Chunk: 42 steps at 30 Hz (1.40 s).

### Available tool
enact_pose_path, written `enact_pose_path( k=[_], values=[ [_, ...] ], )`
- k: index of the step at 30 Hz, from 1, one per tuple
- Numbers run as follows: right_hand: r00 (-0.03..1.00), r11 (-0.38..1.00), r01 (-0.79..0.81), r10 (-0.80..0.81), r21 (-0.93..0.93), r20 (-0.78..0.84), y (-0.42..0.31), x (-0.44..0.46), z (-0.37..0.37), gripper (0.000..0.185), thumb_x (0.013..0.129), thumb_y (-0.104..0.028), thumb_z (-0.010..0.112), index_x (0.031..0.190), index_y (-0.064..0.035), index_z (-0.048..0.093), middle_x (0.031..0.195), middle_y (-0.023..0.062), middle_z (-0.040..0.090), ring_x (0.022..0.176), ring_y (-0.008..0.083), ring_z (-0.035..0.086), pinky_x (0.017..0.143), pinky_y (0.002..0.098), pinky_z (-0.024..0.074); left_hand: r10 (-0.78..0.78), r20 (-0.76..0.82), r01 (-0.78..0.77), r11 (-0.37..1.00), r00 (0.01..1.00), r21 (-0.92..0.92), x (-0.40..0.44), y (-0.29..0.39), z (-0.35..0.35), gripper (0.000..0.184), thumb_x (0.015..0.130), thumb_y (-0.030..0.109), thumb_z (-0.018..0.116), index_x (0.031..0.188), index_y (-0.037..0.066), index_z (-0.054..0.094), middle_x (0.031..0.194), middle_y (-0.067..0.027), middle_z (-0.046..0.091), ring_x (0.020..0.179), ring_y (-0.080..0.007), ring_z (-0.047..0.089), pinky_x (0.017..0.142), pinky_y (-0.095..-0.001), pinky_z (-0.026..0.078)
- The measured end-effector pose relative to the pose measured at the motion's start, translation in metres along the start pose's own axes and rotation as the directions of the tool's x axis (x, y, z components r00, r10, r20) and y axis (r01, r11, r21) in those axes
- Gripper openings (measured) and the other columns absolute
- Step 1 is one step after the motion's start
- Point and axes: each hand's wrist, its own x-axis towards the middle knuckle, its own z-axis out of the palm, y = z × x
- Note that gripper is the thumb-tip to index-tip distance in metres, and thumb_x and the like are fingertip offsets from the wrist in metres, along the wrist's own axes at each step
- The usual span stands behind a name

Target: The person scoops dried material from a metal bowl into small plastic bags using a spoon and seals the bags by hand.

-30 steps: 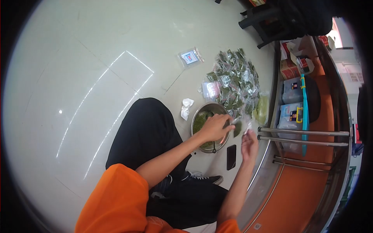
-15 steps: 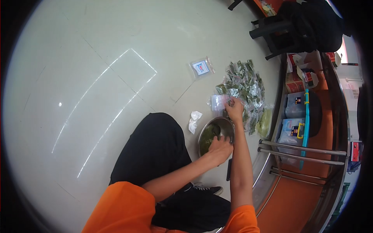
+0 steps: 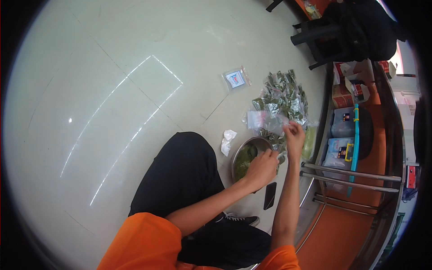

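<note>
My right hand point(image 3: 294, 131) pinches a thin clear plastic bag point(image 3: 275, 121), which stretches left toward a stack of flat clear bags point(image 3: 256, 119) on the floor. Lower down, my left hand point(image 3: 264, 167) is at the right rim of a steel bowl point(image 3: 235, 158), its fingers pressed together. A bit of clear plastic shows by those fingertips, but what they hold is unclear. Green leafy stuff point(image 3: 244, 165) fills part of the bowl, with a dark rounded shape in it. Beyond my hands lies a pile of small clear packets with green contents point(image 3: 285, 92).
Crumpled white tissue point(image 3: 228, 140) lies left of the bowl, and a black phone point(image 3: 270, 195) lies near my right forearm. A labelled clear bag point(image 3: 235, 79) sits farther off. Along the right stand a metal-legged table point(image 3: 351, 170), plastic bins point(image 3: 342, 121) and a black stool point(image 3: 317, 38).
My right hand has moved right, away from the bag stack, drawing out a clear bag. My left hand has shifted from inside the bowl to its right rim. The phone shows more fully.
</note>
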Motion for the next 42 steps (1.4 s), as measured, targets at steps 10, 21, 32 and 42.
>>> enact_pose_path(
  k=[10,21,32,42],
  values=[
    [0.958,0.906,0.216,-0.268,-0.364,-0.098,-0.072,-0.197,-0.05,0.022,0.09,0.0,0.07,0.112,0.0033,0.071,0.098,0.0112,0.068,0.087,0.0187,0.064,0.079,0.0306,0.0513,0.05,0.235,0.06,0.897,0.971,-0.437,-0.024,0.015,0.02,0.03,0.097,0.017,0.063,0.116,-0.006,0.067,0.091,-0.0212,0.073,0.08,-0.021,0.072,0.073,-0.0358,0.054],
    [0.952,0.976,0.076,-0.133,-0.206,-0.277,-0.04,-0.245,-0.057,0.024,0.083,0.001,0.077,0.106,0.0031,0.072,0.091,0.0104,0.067,0.078,0.0174,0.063,0.074,0.0296,0.0518,-0.046,0.389,0.217,0.887,0.92,-0.407,-0.047,0.002,0.033,0.017,0.095,0.01,0.067,0.098,-0.007,0.072,0.085,-0.0093,0.074,0.079,-0.0123,0.071,0.069,-0.0272,0.056],
    [0.98,0.954,-0.201,0.191,0.222,0.064,-0.019,-0.246,-0.087,0.019,0.089,-0.004,0.073,0.106,0.0023,0.076,0.094,0.0098,0.074,0.08,0.0137,0.068,0.074,0.0253,0.0527,0.158,0.479,-0.117,0.987,0.864,-0.115,-0.041,0.006,0.027,0.019,0.094,0.014,0.07,0.088,-0.004,0.067,0.074,-0.0101,0.069,0.066,-0.0139,0.065,0.063,-0.03,0.051],
    [0.987,0.98,0.038,-0.067,-0.195,-0.143,-0.04,-0.246,-0.063,0.009,0.088,-0.002,0.067,0.092,0.0061,0.069,0.078,0.0163,0.063,0.067,0.0274,0.063,0.064,0.0366,0.0501,0.197,0.501,-0.232,0.973,0.843,0.007,-0.042,-0.008,0.029,0.028,0.096,0.017,0.058,0.086,-0.008,0.066,0.065,-0.0217,0.063,0.06,-0.0348,0.064,0.06,-0.0417,0.05]
  ],
)
